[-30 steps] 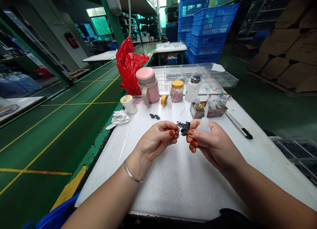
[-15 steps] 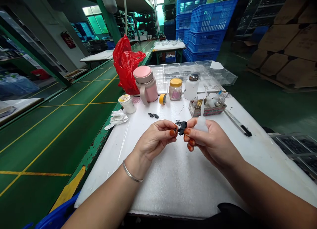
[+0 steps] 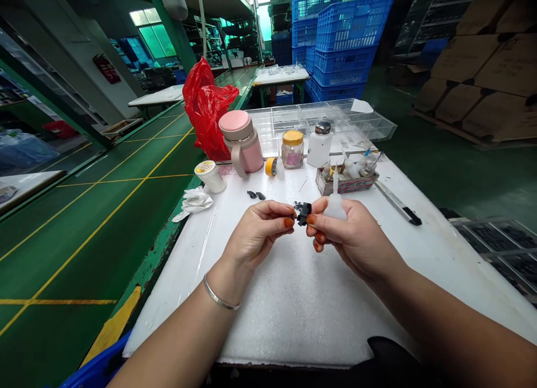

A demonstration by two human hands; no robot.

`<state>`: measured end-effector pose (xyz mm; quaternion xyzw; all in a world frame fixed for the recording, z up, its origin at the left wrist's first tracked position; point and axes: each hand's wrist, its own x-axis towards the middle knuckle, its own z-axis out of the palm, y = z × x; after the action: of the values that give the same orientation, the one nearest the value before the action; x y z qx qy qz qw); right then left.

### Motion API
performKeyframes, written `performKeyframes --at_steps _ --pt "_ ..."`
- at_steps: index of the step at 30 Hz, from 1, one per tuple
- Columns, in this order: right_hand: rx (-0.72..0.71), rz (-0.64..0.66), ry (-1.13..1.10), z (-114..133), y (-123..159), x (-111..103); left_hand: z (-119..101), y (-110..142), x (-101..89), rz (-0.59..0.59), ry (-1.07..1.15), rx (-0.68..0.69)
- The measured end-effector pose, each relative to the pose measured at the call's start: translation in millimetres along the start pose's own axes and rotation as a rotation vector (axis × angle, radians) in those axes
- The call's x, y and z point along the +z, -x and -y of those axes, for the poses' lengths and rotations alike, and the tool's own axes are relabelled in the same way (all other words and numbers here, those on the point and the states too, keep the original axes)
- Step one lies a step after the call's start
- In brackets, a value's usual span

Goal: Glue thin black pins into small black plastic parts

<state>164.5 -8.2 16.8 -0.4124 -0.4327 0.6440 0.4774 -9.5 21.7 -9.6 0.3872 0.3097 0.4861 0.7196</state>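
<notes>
My left hand (image 3: 262, 230) pinches a tiny dark piece, mostly hidden between thumb and forefinger. Close against it, my right hand (image 3: 350, 228) grips a small black plastic part (image 3: 304, 213) at its fingertips. The same hand also holds a white squeeze bottle (image 3: 335, 204) with a thin nozzle pointing up. Just behind the black part lies a scatter of tiny black pieces (image 3: 298, 205) on the white tabletop (image 3: 289, 310). Two more small black parts (image 3: 256, 195) rest farther left.
A pink mug (image 3: 248, 145), yellow tape roll (image 3: 271, 166), jar (image 3: 292, 149) and white bottle (image 3: 320, 145) line the back. A box of small bottles (image 3: 347, 181) and a utility knife (image 3: 398, 203) sit right. White gloves (image 3: 194, 202) lie left, beside a green conveyor (image 3: 96, 248).
The view has shifted slightly. Both hands keep their holds, and the black part in my right hand has turned a little and moved nearer my left fingertips.
</notes>
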Motion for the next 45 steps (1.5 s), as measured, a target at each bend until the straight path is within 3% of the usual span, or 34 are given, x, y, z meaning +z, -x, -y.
performKeyframes --at_steps 45 --pt "-0.052 -0.003 0.075 -0.9 -1.3 -1.8 -4.4 0.9 5.3 0.002 -0.106 0.081"
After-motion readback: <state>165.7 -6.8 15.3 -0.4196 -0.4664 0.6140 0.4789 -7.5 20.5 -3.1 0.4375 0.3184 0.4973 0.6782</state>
